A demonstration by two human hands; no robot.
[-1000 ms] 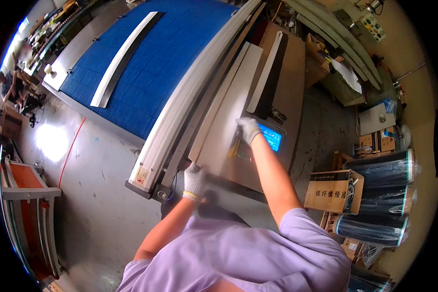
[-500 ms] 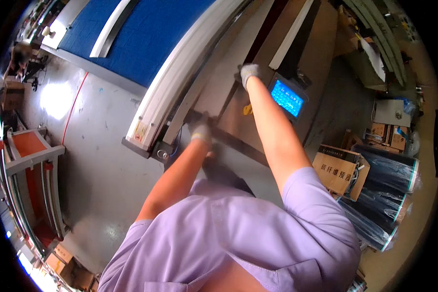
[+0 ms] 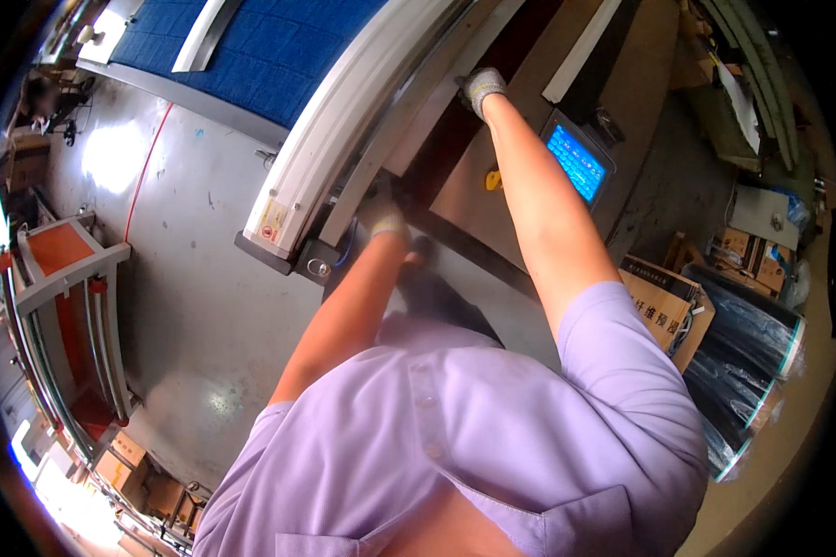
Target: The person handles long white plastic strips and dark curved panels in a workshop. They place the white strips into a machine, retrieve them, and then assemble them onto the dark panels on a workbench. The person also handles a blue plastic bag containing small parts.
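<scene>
Both my hands wear pale knitted gloves with dark fingers. My right hand (image 3: 483, 89) reaches far over the machine bed, closed at the edge of a flat grey sheet (image 3: 427, 125). At the near end of that sheet is my left hand (image 3: 382, 218), its fingers dark and blurred, so their pose is hidden. A long white beam (image 3: 348, 111) runs alongside the sheet on the left. Right of the sheet lies a dark red gap (image 3: 460, 139), then a brown flat panel (image 3: 492, 153). A small yellow object (image 3: 493, 180) rests on this panel.
A lit blue touch screen (image 3: 576, 162) stands right of my right forearm. Blue bed surface (image 3: 260, 56) lies beyond the beam. At right are a cardboard box (image 3: 655, 302) and plastic-wrapped black rolls (image 3: 743, 316); at left, a rack (image 3: 74, 278) and a red floor line (image 3: 149, 172).
The grey sheet shows narrower beside the beam, and the dark red gap has widened. My right hand is farther up the picture. The view has shifted slightly.
</scene>
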